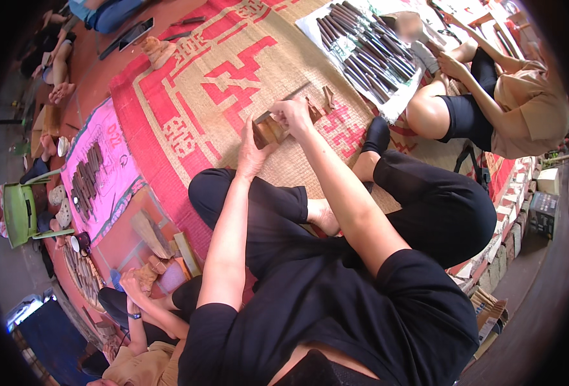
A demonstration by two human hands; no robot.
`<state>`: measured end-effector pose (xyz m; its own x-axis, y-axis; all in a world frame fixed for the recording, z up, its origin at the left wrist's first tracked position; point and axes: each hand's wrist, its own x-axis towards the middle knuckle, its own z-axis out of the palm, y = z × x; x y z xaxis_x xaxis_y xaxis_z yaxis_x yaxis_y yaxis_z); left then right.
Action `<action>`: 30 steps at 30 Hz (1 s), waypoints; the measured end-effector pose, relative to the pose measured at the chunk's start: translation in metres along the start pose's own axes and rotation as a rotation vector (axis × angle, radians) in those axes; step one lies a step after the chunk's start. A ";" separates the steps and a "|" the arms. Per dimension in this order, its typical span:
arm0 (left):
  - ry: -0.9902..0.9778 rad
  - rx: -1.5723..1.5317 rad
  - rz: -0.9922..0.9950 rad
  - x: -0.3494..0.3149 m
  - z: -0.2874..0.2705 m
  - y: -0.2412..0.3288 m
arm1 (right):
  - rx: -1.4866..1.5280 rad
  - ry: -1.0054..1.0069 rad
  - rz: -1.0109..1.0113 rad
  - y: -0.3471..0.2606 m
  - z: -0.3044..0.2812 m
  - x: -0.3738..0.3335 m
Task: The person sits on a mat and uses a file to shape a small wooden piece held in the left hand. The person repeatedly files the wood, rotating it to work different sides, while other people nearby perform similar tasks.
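My left hand [255, 151] is closed around the left side of a brown wood block [270, 132], with the thumb across its near edge. My right hand [292, 114] grips a thin dark tool, which looks like a carving chisel [299, 90]. One end sticks out past the hand to the upper right, and the other slants down toward the block. Whether its tip touches the wood is too small to tell. Just right of my right hand, small carved reddish-brown wood pieces [327, 98] lie on the red and tan woven mat [201, 96].
Rows of dark-handled carving tools [368, 55] lie on a white sheet at the upper right, beside a seated person [522, 106]. More tools rest on a pink sheet [114, 138] at left. Another person [149, 321] sits at lower left, near wood blocks [150, 233]. A brick edge [500, 225] borders the right.
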<state>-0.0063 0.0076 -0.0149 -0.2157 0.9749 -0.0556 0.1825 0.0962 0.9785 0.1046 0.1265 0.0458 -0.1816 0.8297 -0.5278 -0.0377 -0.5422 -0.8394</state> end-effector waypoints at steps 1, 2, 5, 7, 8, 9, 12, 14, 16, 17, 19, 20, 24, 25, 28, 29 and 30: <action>0.005 0.033 0.007 0.000 0.002 0.003 | 0.059 -0.046 0.031 0.006 -0.009 0.008; 0.010 0.067 0.013 0.001 0.004 0.005 | -0.035 0.083 -0.016 0.011 -0.015 0.019; 0.012 0.021 0.000 0.000 0.003 0.000 | 0.029 -0.003 -0.097 0.010 -0.016 0.020; 0.006 -0.005 0.006 0.000 0.001 -0.004 | 0.145 -0.086 -0.119 -0.003 -0.003 0.004; 0.006 -0.006 0.008 0.000 0.002 -0.004 | 0.065 -0.064 -0.079 -0.004 -0.004 0.002; 0.004 -0.005 0.011 0.001 0.001 -0.002 | -0.012 -0.043 -0.039 -0.005 -0.003 0.002; 0.009 0.035 -0.010 -0.003 0.003 0.004 | -0.102 0.042 -0.005 0.009 -0.017 0.014; 0.020 0.099 -0.002 -0.008 0.004 0.010 | -0.133 0.053 -0.061 0.016 -0.025 0.015; 0.008 0.019 -0.019 -0.008 0.003 0.001 | -0.010 -0.023 -0.097 0.005 -0.013 0.004; 0.007 0.000 -0.004 -0.007 0.001 -0.001 | 0.051 -0.059 -0.116 0.002 -0.006 0.000; 0.003 -0.033 -0.020 -0.007 0.000 -0.004 | 0.051 -0.062 -0.028 0.007 -0.004 0.002; 0.005 -0.006 -0.020 -0.008 0.001 -0.005 | 0.008 -0.074 0.028 0.009 -0.009 0.002; 0.013 0.036 -0.002 0.001 0.004 0.006 | -0.099 0.077 -0.112 0.005 -0.019 0.015; 0.006 -0.003 -0.003 0.001 0.003 0.002 | -0.112 0.078 -0.135 0.002 -0.014 0.011; -0.003 -0.032 -0.029 0.001 0.001 -0.002 | 0.051 -0.042 -0.164 0.000 -0.004 0.008; 0.002 -0.024 -0.025 0.002 0.002 -0.003 | 0.057 -0.068 -0.142 0.002 -0.005 0.012; 0.008 -0.018 -0.023 0.002 0.002 -0.001 | 0.060 -0.095 -0.118 0.006 -0.005 0.015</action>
<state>-0.0051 0.0094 -0.0164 -0.2273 0.9708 -0.0762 0.1601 0.1144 0.9804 0.1066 0.1365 0.0321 -0.2647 0.8735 -0.4085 -0.1227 -0.4507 -0.8842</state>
